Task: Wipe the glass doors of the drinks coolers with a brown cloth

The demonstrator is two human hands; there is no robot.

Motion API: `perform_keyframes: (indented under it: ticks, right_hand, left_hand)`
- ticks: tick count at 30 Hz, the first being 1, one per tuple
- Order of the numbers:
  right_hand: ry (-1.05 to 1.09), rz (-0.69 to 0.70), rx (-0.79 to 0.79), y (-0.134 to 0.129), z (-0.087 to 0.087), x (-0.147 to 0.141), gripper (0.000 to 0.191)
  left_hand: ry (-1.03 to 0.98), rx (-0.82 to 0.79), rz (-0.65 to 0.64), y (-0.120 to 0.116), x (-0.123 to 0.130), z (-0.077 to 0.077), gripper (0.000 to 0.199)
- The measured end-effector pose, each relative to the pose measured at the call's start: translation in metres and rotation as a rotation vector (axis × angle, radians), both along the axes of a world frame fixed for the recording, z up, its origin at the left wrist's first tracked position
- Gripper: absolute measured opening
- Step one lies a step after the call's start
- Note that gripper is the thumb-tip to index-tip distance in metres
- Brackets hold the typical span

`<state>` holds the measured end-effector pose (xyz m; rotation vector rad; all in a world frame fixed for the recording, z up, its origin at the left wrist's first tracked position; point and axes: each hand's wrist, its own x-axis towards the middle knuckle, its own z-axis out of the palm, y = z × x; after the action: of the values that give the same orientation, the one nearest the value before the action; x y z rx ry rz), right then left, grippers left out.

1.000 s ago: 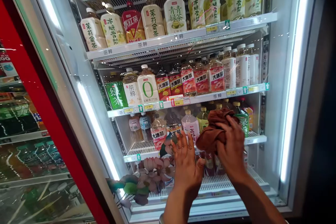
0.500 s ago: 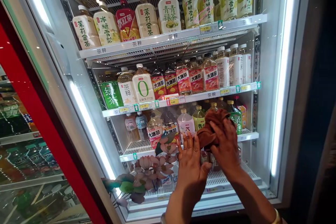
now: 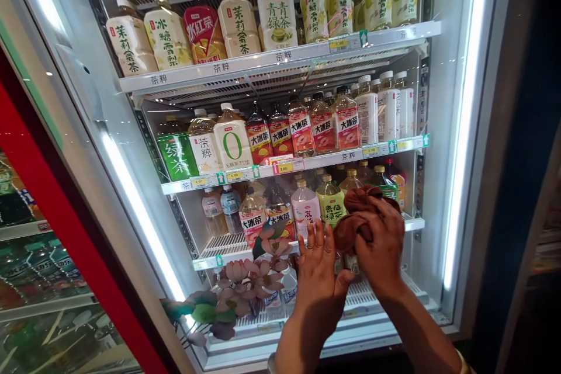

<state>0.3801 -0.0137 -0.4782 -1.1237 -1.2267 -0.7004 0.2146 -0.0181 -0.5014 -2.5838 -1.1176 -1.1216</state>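
My right hand (image 3: pixel 381 239) is closed on a bunched brown cloth (image 3: pixel 353 231), held up against the glass door of a lit drinks cooler. To its left my left hand (image 3: pixel 319 272) lies spread on the glass, fingers pointing up and holding nothing. Behind the glass, near my fingers, stand a pink-labelled bottle (image 3: pixel 305 210) and a yellow-green tea bottle (image 3: pixel 329 200). The cloth partly hides a green-labelled bottle (image 3: pixel 386 182). A decal of pink flowers and green leaves (image 3: pixel 245 283) is on the glass left of my left hand.
Bottles fill several shelves, with a price-tagged shelf edge (image 3: pixel 302 165) across the middle. A bright light strip (image 3: pixel 467 123) runs down the right side. At the left, a red frame (image 3: pixel 65 228) borders another cooler holding bottles.
The cloth in my right hand has shifted slightly and is bunched differently, its top lower. My left hand stays nearly in place. The view has shifted a little, moving the shelves left.
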Motion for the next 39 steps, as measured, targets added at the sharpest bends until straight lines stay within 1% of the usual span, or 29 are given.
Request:
perform_keyframes:
  ticks: [3,5,6,8,10,12,13,15,16,18,19,20,22,24,26,28,30,32,34,35,37,39]
  right_hand:
    - [-0.193,0.112,0.003,0.0,-0.004,-0.015,0.035]
    - [-0.271,0.174,0.042,0.002,-0.009,-0.014,0.032]
    - [-0.273,0.179,0.06,0.004,-0.01,-0.01,0.029]
    - [-0.223,0.137,0.083,0.006,-0.01,0.005,0.026]
    - [-0.083,0.068,0.094,0.006,-0.005,0.018,0.028]
    - [0.061,0.021,0.063,0.004,0.001,0.023,0.037]
    - [0.073,0.021,0.019,0.003,0.003,0.022,0.043]
    - [-0.036,0.056,-0.079,0.001,0.002,0.017,0.052]
    - [-0.123,0.085,-0.099,0.0,-0.001,0.016,0.052]
    - [-0.241,0.133,-0.066,0.0,-0.011,0.019,0.045]
    - [-0.259,0.144,-0.027,0.001,-0.016,0.023,0.039]
    - [-0.253,0.142,0.0,0.001,-0.02,0.029,0.035]
    - [-0.154,0.099,0.017,0.001,-0.022,0.04,0.03]
    - [0.004,0.056,0.002,0.001,-0.017,0.044,0.031]
    - [0.08,0.048,-0.033,0.001,-0.01,0.039,0.034]
    - [0.007,0.07,-0.076,-0.001,-0.007,0.028,0.037]
    - [-0.106,0.102,-0.075,-0.001,-0.012,0.021,0.042]
    - [-0.178,0.138,-0.014,0.0,-0.02,0.025,0.05]
    - [-0.194,0.149,0.053,0.001,-0.026,0.038,0.062]
    - [-0.169,0.137,0.067,0.002,-0.026,0.047,0.067]
    - [-0.052,0.08,0.06,0.002,-0.021,0.06,0.07]
    - [0.101,0.017,0.026,0.001,-0.012,0.062,0.069]
  left_hand:
    - [-0.043,0.009,0.014,0.002,0.003,-0.003,0.081]
    - [-0.069,0.002,0.034,0.003,0.004,-0.002,0.082]
    - [-0.07,-0.003,0.036,0.004,0.004,-0.001,0.084]
    - [-0.058,-0.006,0.024,0.004,0.006,0.003,0.085]
    - [-0.057,0.001,0.011,0.005,0.01,0.005,0.084]
    - [-0.073,0.017,0.003,0.006,0.017,0.005,0.083]
    - [-0.087,0.027,0.001,0.007,0.021,0.003,0.083]
    - [-0.136,0.05,0.002,0.009,0.03,0.0,0.082]
    - [-0.169,0.06,0.008,0.01,0.034,-0.001,0.081]
    - [-0.22,0.068,0.026,0.01,0.042,-0.001,0.079]
    - [-0.226,0.062,0.036,0.01,0.046,0.0,0.078]
    - [-0.218,0.05,0.045,0.008,0.05,0.002,0.077]
    - [-0.174,0.021,0.051,0.004,0.058,0.007,0.077]
    - [-0.126,0.001,0.037,-0.001,0.065,0.009,0.078]
    - [-0.083,-0.01,0.013,-0.005,0.069,0.006,0.081]
    - [-0.066,-0.018,0.015,-0.008,0.069,0.0,0.081]
    - [-0.077,-0.001,0.035,-0.008,0.062,-0.006,0.082]
    - [-0.079,0.031,0.048,-0.006,0.053,-0.009,0.083]
    - [-0.061,0.057,0.053,-0.005,0.045,-0.009,0.081]
    - [-0.053,0.062,0.056,-0.005,0.043,-0.008,0.079]
    - [-0.044,0.066,0.053,-0.006,0.042,-0.009,0.077]
    - [-0.037,0.062,0.042,-0.007,0.044,-0.011,0.078]
